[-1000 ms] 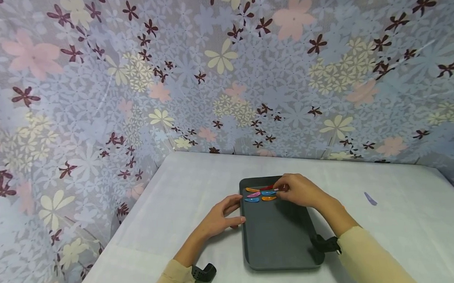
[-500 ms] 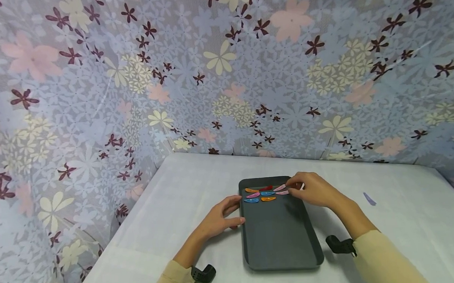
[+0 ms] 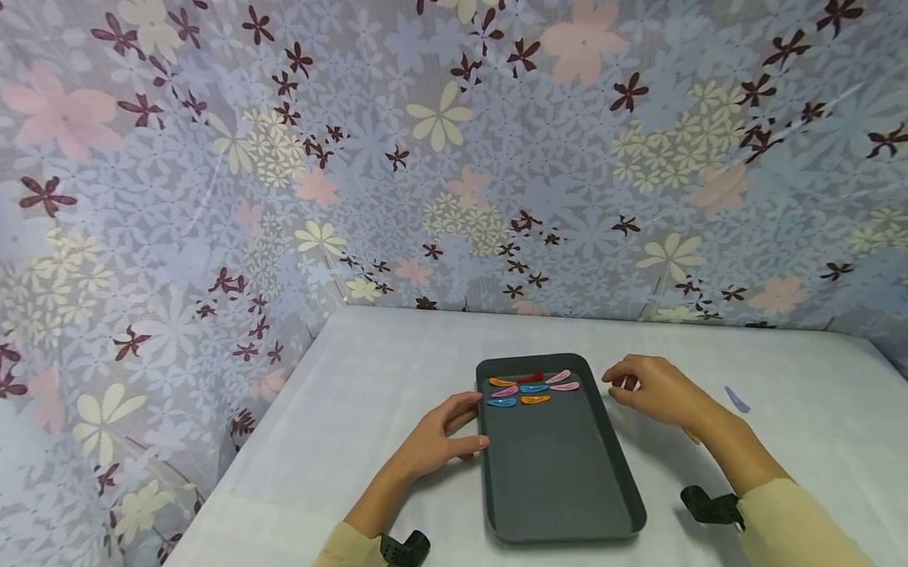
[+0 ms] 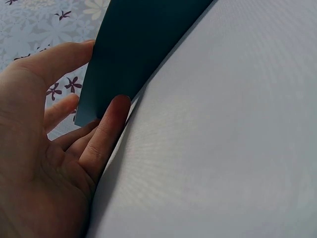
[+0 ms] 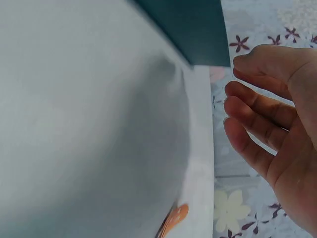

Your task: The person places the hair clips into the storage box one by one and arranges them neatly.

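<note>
Several colourful snap hair clips lie in rows at the far end of a dark grey tray [image 3: 561, 472]. Among them are a red clip [image 3: 531, 378], a blue clip [image 3: 501, 403] and an orange clip [image 3: 536, 399]. My left hand [image 3: 438, 434] rests against the tray's left side, its fingertips touching the rim; the left wrist view has its fingers loosely spread there. Just off the tray's right edge, my right hand [image 3: 656, 386] hovers over the table with bent, relaxed fingers, holding nothing in the right wrist view.
A purple hair clip [image 3: 737, 399] lies on the white tablecloth to the right. Another orange hair clip [image 5: 174, 220] is there too, partly hidden by my right forearm in the head view. A flowered cloth [image 3: 451, 192] hangs behind the table.
My right hand has let go of a pink hair clip at the tray's top right and moved right, off the tray. My left hand has stayed at the rim.
</note>
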Demonstrator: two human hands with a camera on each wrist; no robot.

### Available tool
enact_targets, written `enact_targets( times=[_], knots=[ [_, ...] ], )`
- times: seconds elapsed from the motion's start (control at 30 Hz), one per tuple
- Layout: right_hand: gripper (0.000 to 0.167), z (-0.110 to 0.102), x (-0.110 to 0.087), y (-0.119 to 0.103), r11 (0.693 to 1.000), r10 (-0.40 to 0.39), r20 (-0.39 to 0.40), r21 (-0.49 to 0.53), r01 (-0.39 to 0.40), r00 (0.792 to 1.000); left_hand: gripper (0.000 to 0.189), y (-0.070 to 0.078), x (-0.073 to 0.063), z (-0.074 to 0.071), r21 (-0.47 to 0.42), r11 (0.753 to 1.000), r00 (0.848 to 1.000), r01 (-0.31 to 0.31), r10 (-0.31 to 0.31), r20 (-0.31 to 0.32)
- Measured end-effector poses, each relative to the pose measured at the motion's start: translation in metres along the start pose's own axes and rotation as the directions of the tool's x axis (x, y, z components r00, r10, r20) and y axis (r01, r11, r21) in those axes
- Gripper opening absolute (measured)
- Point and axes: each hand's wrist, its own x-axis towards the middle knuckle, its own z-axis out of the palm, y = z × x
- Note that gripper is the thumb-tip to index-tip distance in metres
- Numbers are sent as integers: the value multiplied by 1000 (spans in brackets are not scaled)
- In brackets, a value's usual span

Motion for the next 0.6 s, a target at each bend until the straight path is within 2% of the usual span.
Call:
enact_targets(
  times=[0.13, 0.4, 0.6],
  knots=[
    [19, -2, -8, 7, 1000, 30, 7, -4, -30, 1000, 71, -6, 2, 0, 20, 1000, 1000, 1, -1, -6],
    [24, -1, -26, 24, 995, 103, 55, -14, -102, 993, 69, -5, 3, 1, 11, 1000, 1000, -5, 5, -12],
    [22, -1, -42, 37, 992, 121, 40, -21, -120, 992, 72, -6, 3, 2, 25, 1000, 1000, -1, 2, -10]
  ],
)
